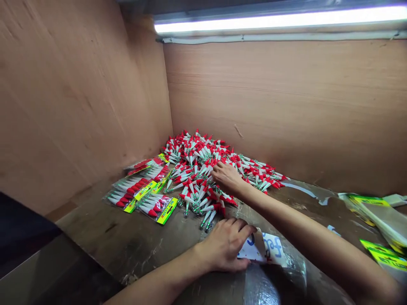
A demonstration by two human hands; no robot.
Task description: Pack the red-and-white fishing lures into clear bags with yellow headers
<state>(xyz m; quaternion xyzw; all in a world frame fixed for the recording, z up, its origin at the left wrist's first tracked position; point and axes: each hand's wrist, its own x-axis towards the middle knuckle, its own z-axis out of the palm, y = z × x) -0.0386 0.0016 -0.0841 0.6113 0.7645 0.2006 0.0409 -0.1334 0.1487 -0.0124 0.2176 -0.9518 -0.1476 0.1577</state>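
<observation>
My right hand point(227, 177) reaches into a heap of red-and-white fishing lures point(192, 152) with green-tinted hook ends. Its fingers are curled together on a lure in the middle of the heap; the fingertips partly hide it. Closer to me, my left hand point(225, 245) rests on the table beside a white printed card point(254, 248) with blue lettering. The fingers bend over the card's near side, with the thumb apart from them. A few loose lures point(208, 218) lie just beyond the left hand.
Clear packs of lures point(155, 207) with yellow-green header labels lie left of the heap. Empty-looking plastic bags point(378, 212) with similar headers are at the right. Clear tape point(257, 288) sticks to the dark table point(127, 241). Wooden panels point(270, 97) enclose the back and left; a tube light point(280, 19) hangs above.
</observation>
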